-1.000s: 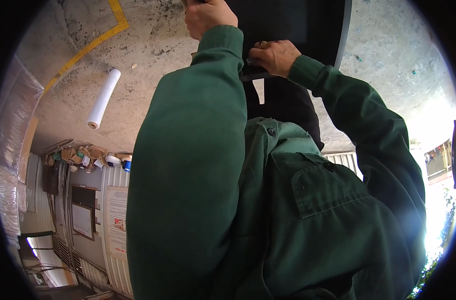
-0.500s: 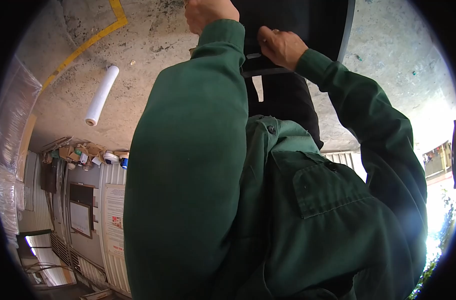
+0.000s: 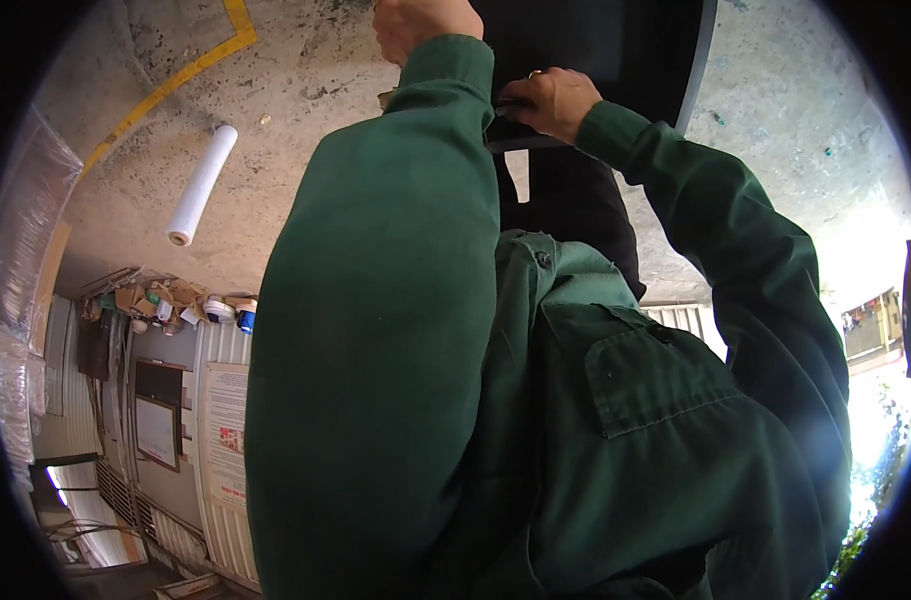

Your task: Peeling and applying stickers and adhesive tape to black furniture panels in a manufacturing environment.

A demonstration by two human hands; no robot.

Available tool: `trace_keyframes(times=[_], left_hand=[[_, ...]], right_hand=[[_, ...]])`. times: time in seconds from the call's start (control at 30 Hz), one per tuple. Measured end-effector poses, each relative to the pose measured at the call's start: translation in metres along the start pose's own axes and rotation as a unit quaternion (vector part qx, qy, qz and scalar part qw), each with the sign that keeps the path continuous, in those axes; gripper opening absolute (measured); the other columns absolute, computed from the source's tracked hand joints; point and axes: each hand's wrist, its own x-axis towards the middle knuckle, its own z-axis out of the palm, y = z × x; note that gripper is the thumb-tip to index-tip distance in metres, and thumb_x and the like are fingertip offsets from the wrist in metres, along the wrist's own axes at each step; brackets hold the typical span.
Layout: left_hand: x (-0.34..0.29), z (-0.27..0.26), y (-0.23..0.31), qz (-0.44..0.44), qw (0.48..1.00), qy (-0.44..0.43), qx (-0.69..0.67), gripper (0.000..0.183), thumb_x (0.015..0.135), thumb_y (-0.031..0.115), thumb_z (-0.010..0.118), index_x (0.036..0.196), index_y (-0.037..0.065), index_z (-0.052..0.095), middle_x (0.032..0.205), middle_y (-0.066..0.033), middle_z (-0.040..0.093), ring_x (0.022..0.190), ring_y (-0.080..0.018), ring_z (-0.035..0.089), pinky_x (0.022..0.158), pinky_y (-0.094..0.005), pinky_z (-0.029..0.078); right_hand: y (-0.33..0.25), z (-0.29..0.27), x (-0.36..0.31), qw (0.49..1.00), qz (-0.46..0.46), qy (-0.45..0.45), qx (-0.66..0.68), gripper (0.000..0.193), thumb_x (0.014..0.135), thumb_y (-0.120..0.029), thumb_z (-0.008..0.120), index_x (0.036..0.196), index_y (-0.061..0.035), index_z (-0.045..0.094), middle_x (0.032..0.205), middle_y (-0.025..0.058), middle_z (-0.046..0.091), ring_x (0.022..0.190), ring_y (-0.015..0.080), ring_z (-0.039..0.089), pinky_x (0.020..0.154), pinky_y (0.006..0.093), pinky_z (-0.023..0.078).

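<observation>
A large black panel [image 3: 616, 60] with a raised grey-edged rim lies in front of me at the top of the view. My right hand [image 3: 556, 102] is over its near edge, fingers bent and closed together by a small dark piece with a pale glint [image 3: 504, 108]. Whether the fingers grip that piece is unclear. Left of the panel, my left hand [image 3: 426, 24] is curled closed, partly cut off by the upper border; whatever it holds is hidden. A small tan bit [image 3: 386, 98] shows beside my left cuff.
A white film roll [image 3: 204, 185] lies on the stained concrete floor, inside a yellow floor line [image 3: 181, 75]. Film-wrapped goods [image 3: 21, 250] stand at far left. Boxes and tubs [image 3: 176, 302] line the wall, near a framed board [image 3: 158, 432] and a printed notice [image 3: 226, 430].
My right hand has shifted left and slightly down along the panel's near edge, its fingers now beside the small glinting piece. My left hand has barely moved.
</observation>
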Motion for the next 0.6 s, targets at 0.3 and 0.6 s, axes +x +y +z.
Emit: trace_keyframes(times=[0.3, 0.6], left_hand=[[0.002, 0.002, -0.002, 0.005, 1.000, 0.014, -0.004, 0.068, 0.084, 0.061, 0.022, 0.100, 0.010, 0.064, 0.088, -0.0210, 0.062, 0.082, -0.0400, 0.057, 0.074, -0.0467, 0.045], [-0.001, 0.001, 0.000, 0.024, 0.999, 0.016, -0.042, 0.068, 0.084, 0.061, 0.023, 0.099, 0.008, 0.064, 0.089, -0.0198, 0.062, 0.084, -0.0390, 0.057, 0.074, -0.0450, 0.045]], right_hand=[[0.001, 0.001, 0.014, 0.996, -0.053, -0.046, -0.052, 0.021, 0.076, -0.023, 0.055, 0.094, -0.0154, 0.064, 0.072, 0.0097, 0.063, 0.072, 0.0270, 0.061, 0.066, 0.0377, 0.049], [0.004, 0.008, 0.013, 0.993, -0.084, -0.034, -0.079, 0.019, 0.076, -0.023, 0.054, 0.085, -0.0077, 0.060, 0.070, 0.0106, 0.062, 0.069, 0.0277, 0.061, 0.063, 0.0378, 0.048]])
